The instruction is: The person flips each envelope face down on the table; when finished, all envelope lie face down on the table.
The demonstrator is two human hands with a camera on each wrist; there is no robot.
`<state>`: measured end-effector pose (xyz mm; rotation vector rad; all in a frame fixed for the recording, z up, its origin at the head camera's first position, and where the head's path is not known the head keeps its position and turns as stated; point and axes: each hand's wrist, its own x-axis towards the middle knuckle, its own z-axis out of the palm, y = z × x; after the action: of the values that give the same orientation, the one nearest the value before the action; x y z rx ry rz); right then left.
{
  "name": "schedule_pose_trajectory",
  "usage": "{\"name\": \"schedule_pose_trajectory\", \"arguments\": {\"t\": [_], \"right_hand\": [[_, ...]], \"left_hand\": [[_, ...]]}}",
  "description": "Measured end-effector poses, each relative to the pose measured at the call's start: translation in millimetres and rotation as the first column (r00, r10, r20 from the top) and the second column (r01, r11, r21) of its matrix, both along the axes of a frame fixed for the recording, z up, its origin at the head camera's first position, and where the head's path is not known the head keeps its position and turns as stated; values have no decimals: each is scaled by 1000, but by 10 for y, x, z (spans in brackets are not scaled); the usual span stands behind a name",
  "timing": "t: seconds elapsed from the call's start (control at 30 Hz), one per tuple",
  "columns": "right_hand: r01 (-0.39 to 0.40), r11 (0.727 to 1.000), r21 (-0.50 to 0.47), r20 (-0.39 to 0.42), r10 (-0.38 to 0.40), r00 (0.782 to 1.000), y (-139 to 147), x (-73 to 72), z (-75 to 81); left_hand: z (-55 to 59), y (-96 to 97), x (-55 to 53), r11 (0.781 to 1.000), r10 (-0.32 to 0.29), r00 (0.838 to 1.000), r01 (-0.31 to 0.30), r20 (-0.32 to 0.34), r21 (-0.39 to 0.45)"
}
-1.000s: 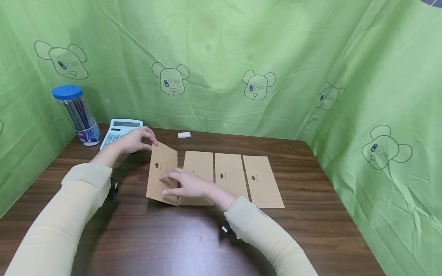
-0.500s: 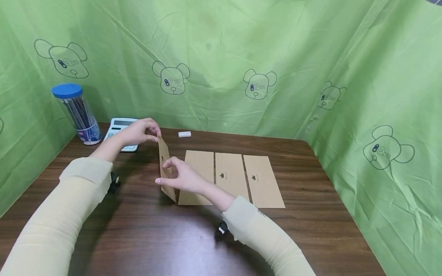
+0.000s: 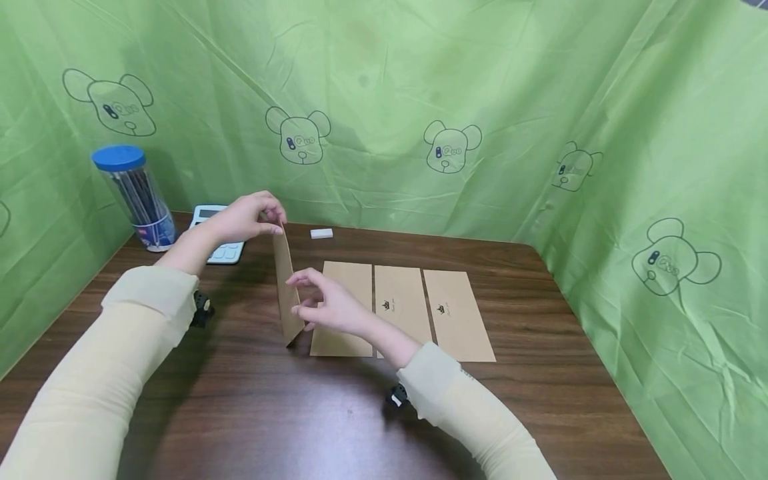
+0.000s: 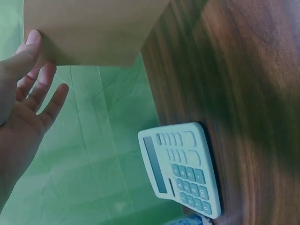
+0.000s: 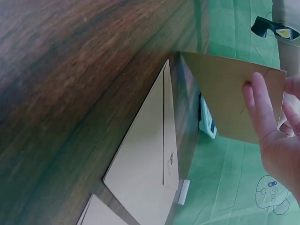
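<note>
- Two hands attend one brown card [image 3: 287, 293], left of the frame's centre: the left hand [image 3: 252, 217] at its top end, the right hand [image 3: 337, 308] at its lower right.
- The left hand pinches the card's edge; the right hand's thumb and fingers are spread, fingers at the card's face; whether they press, I cannot tell.
- Compared with one second ago, the card has swung from a slant showing its crown print to nearly edge-on; the left hand is higher.
- Its long axis runs steeply, top toward upper left, bottom toward three flat cards [image 3: 399, 313] on the table [image 3: 270, 407].
</note>
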<state>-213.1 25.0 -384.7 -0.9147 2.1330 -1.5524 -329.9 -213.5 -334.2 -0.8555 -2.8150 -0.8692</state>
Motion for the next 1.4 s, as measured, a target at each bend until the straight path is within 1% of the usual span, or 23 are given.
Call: {"name": "schedule_pose_trajectory", "arguments": {"t": [0.1, 0.17, 0.23, 0.37, 0.43, 0.47, 0.53, 0.57, 0.6, 0.63, 0.7, 0.73, 0.77, 0.8, 0.83, 0.9, 0.97, 1.03, 1.1, 1.17, 1.23, 1.3, 1.4], "right_hand": [[13, 999, 40, -100, -9, 995, 23, -23, -21], [47, 996, 78, -170, -33, 985, 34, -38, -44], [94, 989, 111, -218, -68, 974, 46, -48, -67], [154, 979, 130, -242, -119, 963, 75, -63, -112], [167, 978, 127, -239, -134, 962, 90, -69, -131], [171, 977, 125, -233, -139, 963, 97, -72, -140], [179, 977, 120, -218, -150, 964, 110, -78, -159], [183, 977, 114, -203, -157, 966, 114, -79, -167], [187, 977, 106, -184, -165, 969, 118, -81, -173], [191, 977, 99, -165, -173, 971, 120, -83, -181], [204, 975, 85, -118, -194, 974, 122, -84, -193], [210, 975, 75, -86, -204, 975, 122, -85, -198], [216, 974, 64, -55, -213, 976, 121, -87, -207], [221, 974, 53, -22, -220, 975, 118, -90, -215], [227, 973, 45, 5, -227, 974, 116, -93, -226], [234, 972, 29, 52, -235, 971, 111, -102, -248], [236, 972, 17, 100, -236, 967, 103, -114, -276], [230, 973, 12, 150, -229, 962, 96, -126, -309], [214, 977, 20, 189, -214, 958, 87, -140, -353], [187, 981, 47, 206, -193, 959, 74, -153, -398], [155, 984, 86, 184, -168, 968, 58, -166, -442], [124, 982, 140, 129, -142, 981, 43, -178, -474], [110, 965, 238, 2, -114, 993, 25, -200, -514]], "left_hand": [[6, 36, 9, 1000, -2, 1000, 2, -20, 2], [-5, 49, 8, 1000, 2, 999, -2, -33, 0], [-22, 49, 7, 1000, 8, 999, -8, -42, 4], [-67, -16, 9, 999, 20, 997, -18, -70, 29], [-100, -90, 17, 999, 41, 997, -39, -63, 32], [-120, -135, 22, 998, 61, 997, -59, -49, 27], [-168, -235, 36, 995, 104, 994, -104, 20, -4], [-200, -285, 45, 993, 121, 989, -120, 81, -16], [-237, -332, 54, 991, 134, 980, -130, 147, -32], [-279, -373, 59, 990, 142, 967, -136, 213, -43], [-372, -444, 71, 990, 137, 932, -135, 337, -27], [-417, -468, 77, 991, 126, 916, -135, 382, -3], [-457, -485, 84, 991, 113, 905, -134, 410, 23], [-489, -493, 92, 990, 101, 900, -133, 423, 47], [-517, -497, 95, 989, 90, 904, -132, 419, 72], [-555, -488, 98, 986, 74, 919, -127, 387, 112], [-573, -460, 103, 985, 81, 937, -127, 340, 118], [-592, -434, 96, 985, 92, 950, -131, 299, 113], [-606, -408, 96, 984, 104, 953, -141, 284, 111], [-632, -390, 90, 985, 108, 954, -141, 281, 100], [-659, -369, 86, 988, 102, 950, -132, 296, 83], [-690, -351, 80, 993, 72, 948, -97, 309, 65], [-733, -325, 74, 999, 41, 947, -46, 320, 6]]}}
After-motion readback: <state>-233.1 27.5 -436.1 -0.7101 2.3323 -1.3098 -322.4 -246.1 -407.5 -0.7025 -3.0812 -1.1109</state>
